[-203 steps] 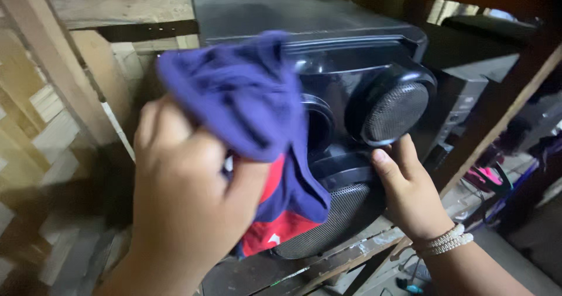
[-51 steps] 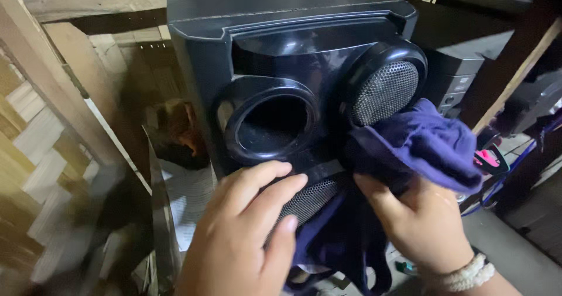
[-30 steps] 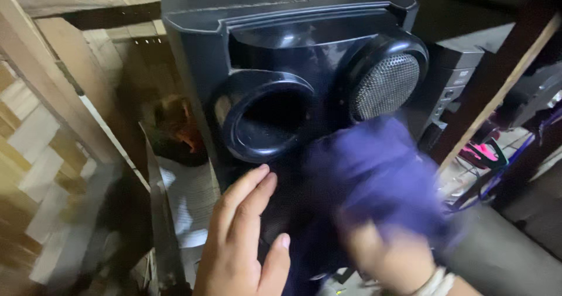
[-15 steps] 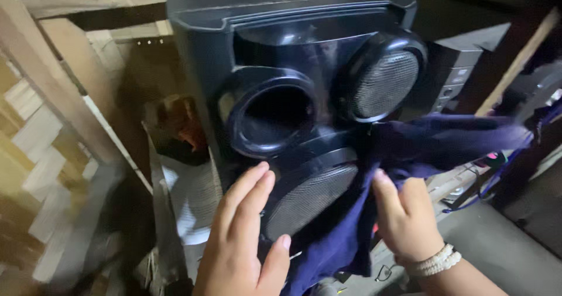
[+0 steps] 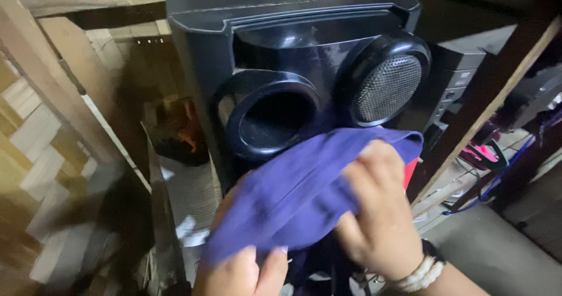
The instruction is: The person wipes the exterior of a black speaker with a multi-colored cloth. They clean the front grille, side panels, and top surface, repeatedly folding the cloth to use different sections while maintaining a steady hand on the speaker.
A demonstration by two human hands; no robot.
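Large black plastic speaker cabinet fills the frame: round open port, mesh-grilled tweeter. Purple cloth spread over its lower front. Right hand fingers curled, gripping the cloth; left hand pinches its lower edge.

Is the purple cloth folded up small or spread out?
Spread out. The purple cloth drapes wide over the speaker's lower front, under both hands.

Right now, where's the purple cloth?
In the head view the purple cloth is low and centre, pressed against the lower front of the big black plastic speaker, just under its round open port, held by both hands, left hand, right hand.
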